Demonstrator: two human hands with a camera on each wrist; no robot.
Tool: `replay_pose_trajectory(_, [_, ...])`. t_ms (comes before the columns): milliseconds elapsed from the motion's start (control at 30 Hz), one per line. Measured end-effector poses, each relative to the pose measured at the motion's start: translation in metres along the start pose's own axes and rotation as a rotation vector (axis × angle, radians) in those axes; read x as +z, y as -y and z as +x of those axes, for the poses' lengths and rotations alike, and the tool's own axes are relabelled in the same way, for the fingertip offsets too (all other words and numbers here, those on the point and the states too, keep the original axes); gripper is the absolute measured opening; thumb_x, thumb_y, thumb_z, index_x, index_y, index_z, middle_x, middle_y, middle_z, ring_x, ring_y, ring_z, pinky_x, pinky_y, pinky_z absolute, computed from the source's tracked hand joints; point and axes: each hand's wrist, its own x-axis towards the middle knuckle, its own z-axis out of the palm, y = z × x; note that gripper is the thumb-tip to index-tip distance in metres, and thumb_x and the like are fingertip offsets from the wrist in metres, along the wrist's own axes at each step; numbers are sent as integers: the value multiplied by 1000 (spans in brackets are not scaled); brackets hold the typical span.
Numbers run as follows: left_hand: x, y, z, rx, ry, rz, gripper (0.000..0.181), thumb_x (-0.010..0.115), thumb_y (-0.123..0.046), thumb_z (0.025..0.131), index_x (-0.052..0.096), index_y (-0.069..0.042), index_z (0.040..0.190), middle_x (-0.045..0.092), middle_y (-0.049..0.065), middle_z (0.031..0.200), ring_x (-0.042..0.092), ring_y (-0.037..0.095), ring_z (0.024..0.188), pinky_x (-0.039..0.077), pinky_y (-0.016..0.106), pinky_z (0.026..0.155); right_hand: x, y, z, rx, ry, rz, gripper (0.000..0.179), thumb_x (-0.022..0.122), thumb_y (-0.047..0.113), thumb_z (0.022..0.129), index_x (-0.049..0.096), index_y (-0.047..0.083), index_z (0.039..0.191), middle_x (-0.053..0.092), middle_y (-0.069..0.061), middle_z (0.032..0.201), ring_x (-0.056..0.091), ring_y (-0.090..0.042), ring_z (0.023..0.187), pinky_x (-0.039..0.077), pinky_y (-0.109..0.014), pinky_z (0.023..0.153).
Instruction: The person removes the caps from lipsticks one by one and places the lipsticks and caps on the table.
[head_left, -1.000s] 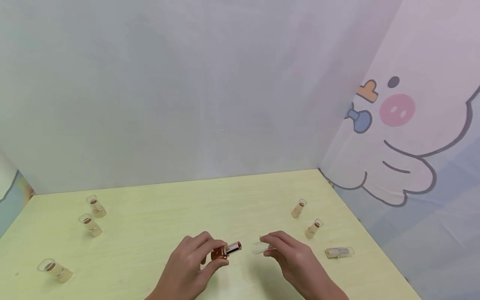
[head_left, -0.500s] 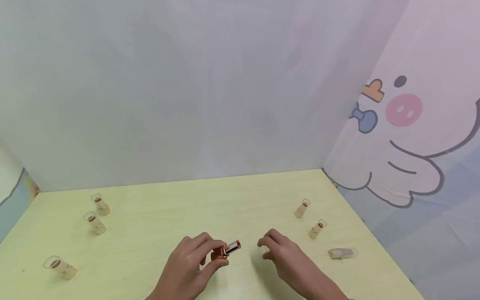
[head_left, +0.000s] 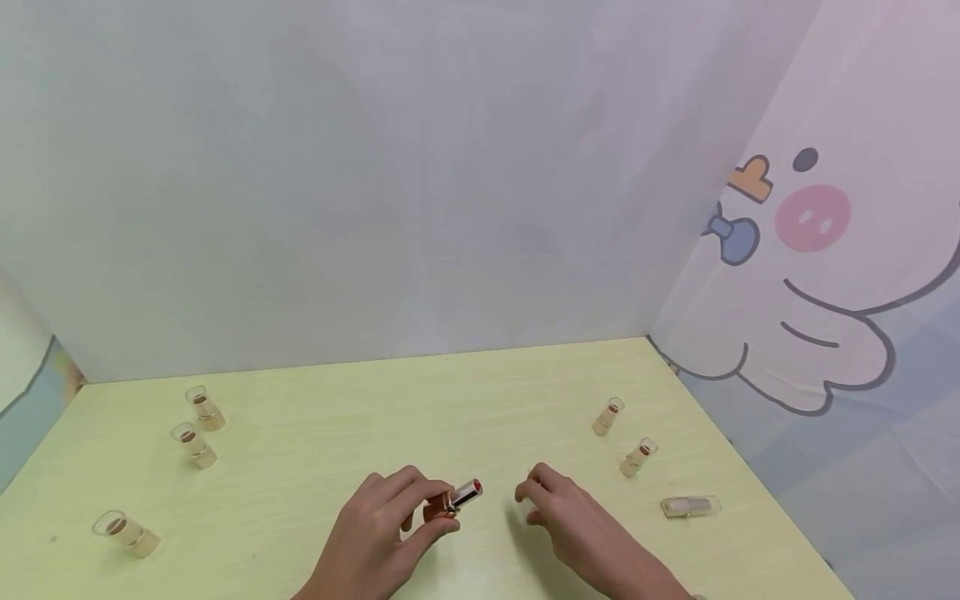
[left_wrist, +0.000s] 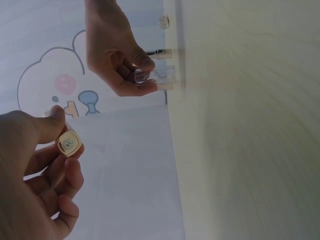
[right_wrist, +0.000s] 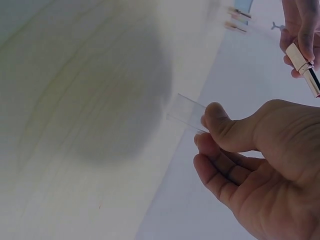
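Observation:
Between thumb and fingers, my left hand (head_left: 382,525) grips an uncapped lipstick (head_left: 468,492), its silver tube and red tip pointing up and right. The lipstick's gold base end (left_wrist: 69,144) faces the camera in the left wrist view. My right hand (head_left: 577,525) pinches a clear lipstick cap (right_wrist: 186,112) near one end, and the cap's open part points down toward the table. In the head view the fingers hide most of this cap. A gap separates the two hands above the table.
Capped lipsticks stand on the pale yellow table (head_left: 375,425): several at left, including one lipstick (head_left: 127,535) nearest the front, and two at right, including another lipstick (head_left: 638,457). One more lipstick (head_left: 691,506) lies flat at right. A curtain (head_left: 375,183) backs the table.
My right hand has tipped the clear cap from pointing toward the lipstick to pointing downward. My left hand stays nearly still with the lipstick. The head view has shifted slightly left.

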Motion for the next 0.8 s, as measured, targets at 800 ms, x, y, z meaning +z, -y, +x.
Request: replay_pose_trajectory(800, [1,-1,2,5,8,0,25,84,-40,84,74,-26,101,60,-20,85,43,-4,64,29,6,70,3,3,-7,51,54,-91,41,80,12,92,63,11,130,65,1,117,65,-8,92,60,-23,79])
